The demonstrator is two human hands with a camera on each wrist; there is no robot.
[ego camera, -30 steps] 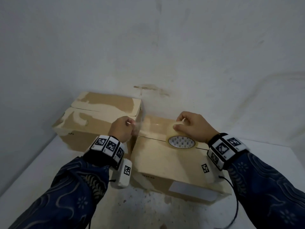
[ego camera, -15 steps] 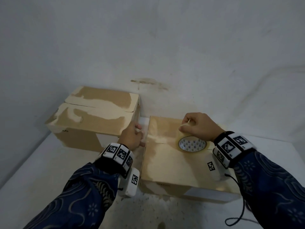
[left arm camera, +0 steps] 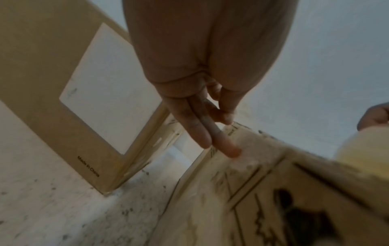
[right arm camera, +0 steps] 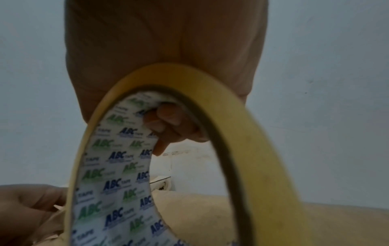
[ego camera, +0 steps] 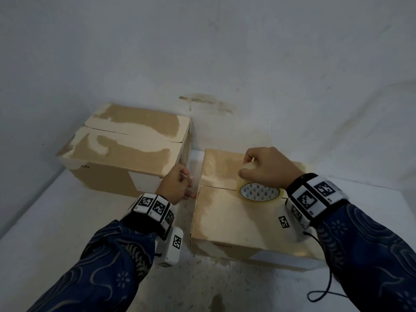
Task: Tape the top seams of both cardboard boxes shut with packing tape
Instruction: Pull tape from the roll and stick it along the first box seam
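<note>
Two cardboard boxes stand side by side on a white table: the left box (ego camera: 126, 152) and the nearer right box (ego camera: 234, 219). A roll of clear packing tape (ego camera: 258, 191) stands on the right box's top seam. My right hand (ego camera: 247, 170) grips the roll from above, fingers hooked inside its core (right arm camera: 166, 123). A shiny strip of tape runs left from the roll to the box's left edge. There my left hand (ego camera: 188, 188) pinches the tape end between thumb and forefinger (left arm camera: 221, 114). Its other fingers lie straight against the box's side (left arm camera: 263, 183).
A white wall rises close behind both boxes, with a brown stain (ego camera: 207, 102) on it. A narrow gap separates the boxes. The left box's seam (ego camera: 132, 134) shows as a bare line. A black cord (ego camera: 328, 287) loops below my right wrist. Speckled table (ego camera: 202, 284) lies in front.
My left hand has carried the tape end from above the box top down over the right box's left edge. My right hand has shifted the roll a little to the right along the seam.
</note>
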